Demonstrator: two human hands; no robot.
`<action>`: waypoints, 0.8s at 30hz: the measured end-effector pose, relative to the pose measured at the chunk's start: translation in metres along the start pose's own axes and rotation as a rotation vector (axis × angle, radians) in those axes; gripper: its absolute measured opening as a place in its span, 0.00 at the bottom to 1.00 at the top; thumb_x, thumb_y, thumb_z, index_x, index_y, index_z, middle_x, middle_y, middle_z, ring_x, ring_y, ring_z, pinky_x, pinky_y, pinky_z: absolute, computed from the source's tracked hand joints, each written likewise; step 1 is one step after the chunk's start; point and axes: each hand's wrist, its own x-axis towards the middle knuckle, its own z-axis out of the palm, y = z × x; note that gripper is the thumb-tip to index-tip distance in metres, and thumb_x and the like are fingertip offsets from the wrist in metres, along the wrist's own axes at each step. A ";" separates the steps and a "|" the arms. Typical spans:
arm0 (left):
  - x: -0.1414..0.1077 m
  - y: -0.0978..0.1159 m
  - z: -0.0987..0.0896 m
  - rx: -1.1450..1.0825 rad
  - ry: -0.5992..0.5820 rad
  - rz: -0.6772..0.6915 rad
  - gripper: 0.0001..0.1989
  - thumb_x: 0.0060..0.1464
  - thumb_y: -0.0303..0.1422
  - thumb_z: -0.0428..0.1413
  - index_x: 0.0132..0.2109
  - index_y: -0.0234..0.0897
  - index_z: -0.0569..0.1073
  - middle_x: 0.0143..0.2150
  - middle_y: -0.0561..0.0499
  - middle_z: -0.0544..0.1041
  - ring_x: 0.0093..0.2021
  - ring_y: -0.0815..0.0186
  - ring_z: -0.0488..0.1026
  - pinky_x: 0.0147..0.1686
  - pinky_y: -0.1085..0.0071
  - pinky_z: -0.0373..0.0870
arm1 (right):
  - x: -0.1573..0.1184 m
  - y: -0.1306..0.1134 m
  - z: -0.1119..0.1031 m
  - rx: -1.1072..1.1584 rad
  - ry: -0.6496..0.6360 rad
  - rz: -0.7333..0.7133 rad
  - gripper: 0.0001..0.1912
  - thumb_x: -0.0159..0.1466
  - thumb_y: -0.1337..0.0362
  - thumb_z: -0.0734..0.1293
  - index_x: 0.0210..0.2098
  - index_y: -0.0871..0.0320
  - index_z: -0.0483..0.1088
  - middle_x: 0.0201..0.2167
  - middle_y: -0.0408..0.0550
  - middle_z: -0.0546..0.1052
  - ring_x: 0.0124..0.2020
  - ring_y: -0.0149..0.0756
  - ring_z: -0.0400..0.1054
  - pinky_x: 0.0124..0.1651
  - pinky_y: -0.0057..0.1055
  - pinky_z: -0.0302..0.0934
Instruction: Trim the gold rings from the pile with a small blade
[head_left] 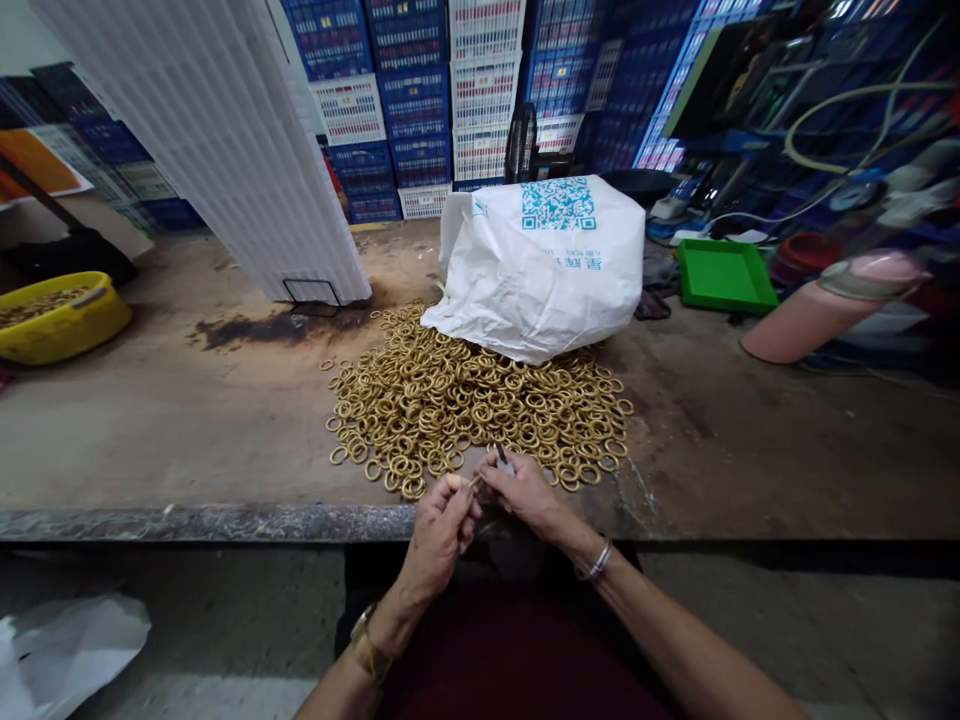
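A large heap of brass-coloured rings (450,400) lies on the brown worktable (225,440), spreading toward its front edge. My left hand (442,522) is closed in a pinch on one ring (474,481), seen nearly edge-on in front of the heap. Close beside it, my right hand (531,494) is closed around a small grey tool with a dark tip (505,462); its exact kind is unclear. The right fingertips meet the ring too. A white printed sack (544,280) lies on the back of the heap.
A yellow tub (64,335) of small pieces stands at the far left. A tall white ribbed panel (247,150) leans in a wire stand. To the right are a green tray (726,275) and a pink bottle (817,310). Stacked blue and white crates (412,100) fill the background.
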 end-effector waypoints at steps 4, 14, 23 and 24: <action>0.000 0.002 0.001 0.020 0.026 0.011 0.14 0.49 0.44 0.52 0.31 0.37 0.63 0.22 0.59 0.63 0.15 0.79 0.51 0.14 0.80 0.46 | -0.005 0.004 0.000 -0.367 0.090 -0.155 0.06 0.56 0.64 0.59 0.25 0.57 0.64 0.18 0.39 0.64 0.21 0.27 0.54 0.25 0.23 0.49; 0.001 0.003 0.002 0.176 0.090 0.096 0.14 0.50 0.43 0.51 0.29 0.36 0.63 0.21 0.58 0.60 0.18 0.76 0.53 0.17 0.79 0.50 | -0.015 0.007 0.004 -0.862 -0.042 -0.314 0.07 0.54 0.71 0.57 0.28 0.58 0.66 0.24 0.43 0.71 0.24 0.29 0.60 0.27 0.26 0.44; -0.013 0.010 0.002 0.122 -0.026 0.012 0.14 0.52 0.42 0.50 0.27 0.36 0.62 0.17 0.60 0.59 0.14 0.79 0.51 0.14 0.80 0.47 | -0.009 0.010 -0.003 -1.012 0.079 -0.153 0.12 0.56 0.69 0.57 0.38 0.57 0.67 0.27 0.46 0.74 0.26 0.31 0.65 0.28 0.26 0.46; -0.015 0.011 0.003 0.059 -0.053 -0.012 0.14 0.51 0.42 0.51 0.28 0.36 0.63 0.18 0.59 0.61 0.14 0.79 0.51 0.13 0.80 0.47 | -0.008 0.011 -0.006 -1.014 0.114 -0.153 0.11 0.56 0.69 0.57 0.38 0.57 0.66 0.27 0.46 0.74 0.27 0.32 0.66 0.28 0.26 0.46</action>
